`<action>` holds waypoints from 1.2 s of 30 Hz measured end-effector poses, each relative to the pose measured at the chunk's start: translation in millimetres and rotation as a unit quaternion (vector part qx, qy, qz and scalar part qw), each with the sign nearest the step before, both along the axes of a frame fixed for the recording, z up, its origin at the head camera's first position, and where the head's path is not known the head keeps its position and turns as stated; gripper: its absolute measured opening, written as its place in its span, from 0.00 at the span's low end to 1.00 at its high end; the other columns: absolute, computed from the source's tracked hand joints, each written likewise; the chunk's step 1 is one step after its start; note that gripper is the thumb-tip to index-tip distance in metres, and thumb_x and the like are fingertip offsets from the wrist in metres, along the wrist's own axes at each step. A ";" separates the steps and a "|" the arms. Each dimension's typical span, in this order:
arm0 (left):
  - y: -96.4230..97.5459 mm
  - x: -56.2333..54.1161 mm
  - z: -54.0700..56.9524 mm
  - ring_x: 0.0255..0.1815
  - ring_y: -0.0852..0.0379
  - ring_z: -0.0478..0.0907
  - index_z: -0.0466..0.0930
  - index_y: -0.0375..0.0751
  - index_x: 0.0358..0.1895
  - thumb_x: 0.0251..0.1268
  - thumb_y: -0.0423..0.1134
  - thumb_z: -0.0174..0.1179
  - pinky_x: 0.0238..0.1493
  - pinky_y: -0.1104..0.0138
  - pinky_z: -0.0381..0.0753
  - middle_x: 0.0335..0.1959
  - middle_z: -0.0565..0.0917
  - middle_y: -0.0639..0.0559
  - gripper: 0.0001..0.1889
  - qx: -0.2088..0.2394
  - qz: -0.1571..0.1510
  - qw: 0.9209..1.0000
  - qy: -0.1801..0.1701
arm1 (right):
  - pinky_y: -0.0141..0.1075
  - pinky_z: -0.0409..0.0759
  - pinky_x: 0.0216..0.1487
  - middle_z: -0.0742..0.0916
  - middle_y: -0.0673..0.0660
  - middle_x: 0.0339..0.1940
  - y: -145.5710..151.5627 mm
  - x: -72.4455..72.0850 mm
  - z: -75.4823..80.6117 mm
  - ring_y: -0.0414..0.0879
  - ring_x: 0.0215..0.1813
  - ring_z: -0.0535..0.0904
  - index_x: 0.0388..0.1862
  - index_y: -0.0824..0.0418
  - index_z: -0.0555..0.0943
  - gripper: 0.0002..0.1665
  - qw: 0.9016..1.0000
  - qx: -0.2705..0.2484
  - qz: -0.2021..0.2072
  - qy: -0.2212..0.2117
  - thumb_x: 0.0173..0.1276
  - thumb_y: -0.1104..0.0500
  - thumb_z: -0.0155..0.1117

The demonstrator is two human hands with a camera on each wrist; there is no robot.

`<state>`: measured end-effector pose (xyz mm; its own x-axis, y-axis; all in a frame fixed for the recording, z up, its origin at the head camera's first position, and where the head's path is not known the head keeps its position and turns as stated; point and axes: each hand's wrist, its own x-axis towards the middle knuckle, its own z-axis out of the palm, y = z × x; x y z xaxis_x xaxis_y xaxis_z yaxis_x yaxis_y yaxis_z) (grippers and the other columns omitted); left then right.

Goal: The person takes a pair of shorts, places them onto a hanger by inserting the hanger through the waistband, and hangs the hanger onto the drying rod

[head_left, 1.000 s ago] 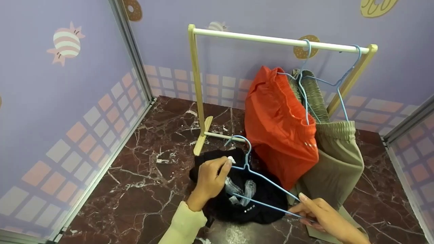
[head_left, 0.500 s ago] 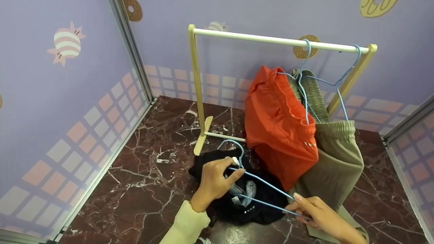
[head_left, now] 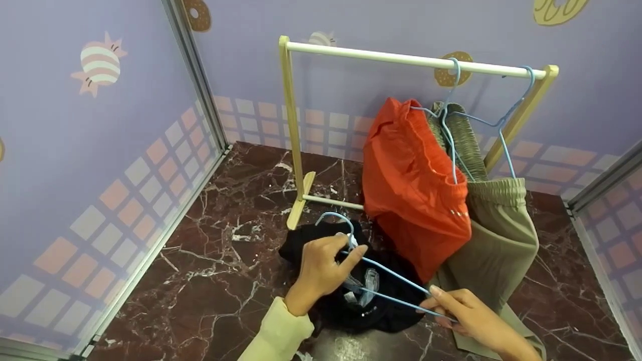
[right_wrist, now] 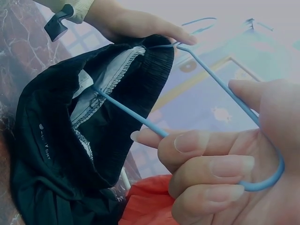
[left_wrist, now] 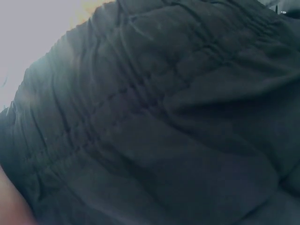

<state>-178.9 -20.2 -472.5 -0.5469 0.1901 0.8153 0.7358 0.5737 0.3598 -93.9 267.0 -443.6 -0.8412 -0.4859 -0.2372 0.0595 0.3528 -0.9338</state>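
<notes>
A pair of black elastic-waisted pants (head_left: 388,320) lies bunched on the floor, its waist held up and its pale inside showing. My left hand (head_left: 323,268) grips the waistband, the thumb near the neck of a light blue hanger (head_left: 396,273). Gathered black waistband (left_wrist: 140,103) fills the left wrist view. My right hand (head_left: 471,318) holds the hanger's outer end, fingers curled round it. In the right wrist view, the hanger's lower bar (right_wrist: 133,115) runs into the waist opening, and one shoulder end is hidden in the cloth. The hook points up.
Behind stands a clothes rack with a white rail (head_left: 371,54). Red pants (head_left: 411,185) and khaki pants (head_left: 494,240) hang on blue hangers at its right side. Patterned walls enclose the dark marble floor (head_left: 200,281).
The hanger has shifted left and slightly down, its neck now by my left thumb. My left hand has moved a little right with its thumb out, while my right hand has followed slightly left.
</notes>
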 end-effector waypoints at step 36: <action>-2.6 3.3 11.4 0.14 0.66 0.50 0.65 0.47 0.14 0.63 0.32 0.57 0.18 0.76 0.52 0.10 0.59 0.57 0.19 0.084 -0.045 0.995 0.036 | 0.32 0.77 0.24 0.85 0.52 0.32 9.8 -9.6 -15.5 0.38 0.26 0.80 0.62 0.70 0.73 0.38 0.992 -0.122 -0.036 0.005 0.82 0.48 0.19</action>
